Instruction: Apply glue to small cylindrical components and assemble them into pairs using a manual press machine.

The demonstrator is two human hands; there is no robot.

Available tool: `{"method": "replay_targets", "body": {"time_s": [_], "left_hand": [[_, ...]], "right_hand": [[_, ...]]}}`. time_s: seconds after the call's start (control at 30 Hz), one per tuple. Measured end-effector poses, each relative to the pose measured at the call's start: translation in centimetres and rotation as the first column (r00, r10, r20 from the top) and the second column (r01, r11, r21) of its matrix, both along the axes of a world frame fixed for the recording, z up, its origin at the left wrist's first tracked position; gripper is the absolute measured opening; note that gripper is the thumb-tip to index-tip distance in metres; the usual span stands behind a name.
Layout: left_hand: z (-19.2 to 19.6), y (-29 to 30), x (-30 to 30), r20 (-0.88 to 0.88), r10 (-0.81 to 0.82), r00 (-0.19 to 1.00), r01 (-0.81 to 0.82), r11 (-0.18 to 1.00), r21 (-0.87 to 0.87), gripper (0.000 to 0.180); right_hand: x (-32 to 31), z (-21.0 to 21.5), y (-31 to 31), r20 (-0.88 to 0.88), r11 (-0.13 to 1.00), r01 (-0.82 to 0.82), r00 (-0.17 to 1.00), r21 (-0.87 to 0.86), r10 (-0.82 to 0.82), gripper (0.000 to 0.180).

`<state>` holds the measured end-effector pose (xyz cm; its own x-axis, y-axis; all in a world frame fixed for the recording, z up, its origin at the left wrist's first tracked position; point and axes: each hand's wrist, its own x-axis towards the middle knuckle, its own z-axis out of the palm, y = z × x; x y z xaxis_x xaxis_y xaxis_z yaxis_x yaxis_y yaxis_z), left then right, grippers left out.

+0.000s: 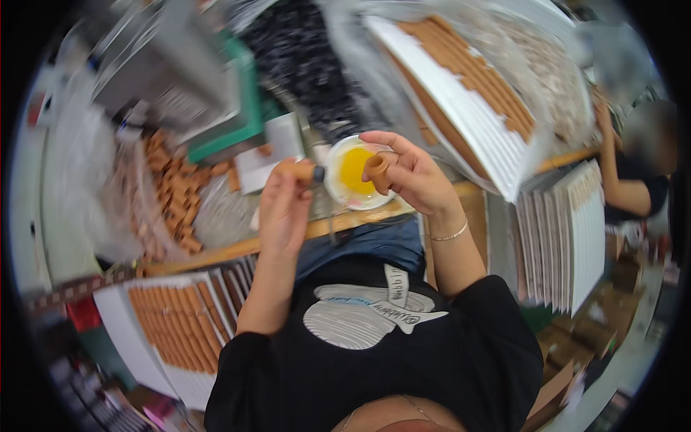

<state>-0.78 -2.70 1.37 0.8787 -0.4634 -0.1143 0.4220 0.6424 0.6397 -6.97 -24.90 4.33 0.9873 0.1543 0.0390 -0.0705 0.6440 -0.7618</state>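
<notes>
My left hand (283, 209) pinches an orange-brown tube (294, 170) lying nearly level, its dark end piece (318, 173) pointing right. In my right hand (423, 186) is a shorter orange-brown hollow piece (377, 171), its round opening showing. The two parts are apart, one on each side of a white bowl (336, 193). Yellow liquid (353, 171) fills the middle of this bowl, which stands on the bench below and between my hands. Part of the bowl's right side is hidden by my right hand.
Loose orange-brown pieces (173, 194) heap at left, near a grey machine (169, 79) on a green base (248, 101). Dark small parts (299, 57) lie at the back. White trays with brown tubes (471, 72) stand back right, more trays (558, 241) below. Another person's arm (612, 158) shows far right.
</notes>
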Motion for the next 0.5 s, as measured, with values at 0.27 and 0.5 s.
{"method": "replay_targets", "body": {"time_s": [0.27,0.5], "left_hand": [[0.1,3.9,0.0,0.359,0.180,0.916,-0.325,0.856,0.401,0.024],[-0.3,3.9,1.9,0.678,-0.024,0.735,-0.610,0.413,0.676,0.040]], "right_hand": [[3.8,0.3,7.4,0.444,0.324,0.388,0.888,-0.863,0.120,0.066],[5.6,-1.4,8.5,0.522,0.217,0.498,0.850,-0.840,0.071,0.034]]}}
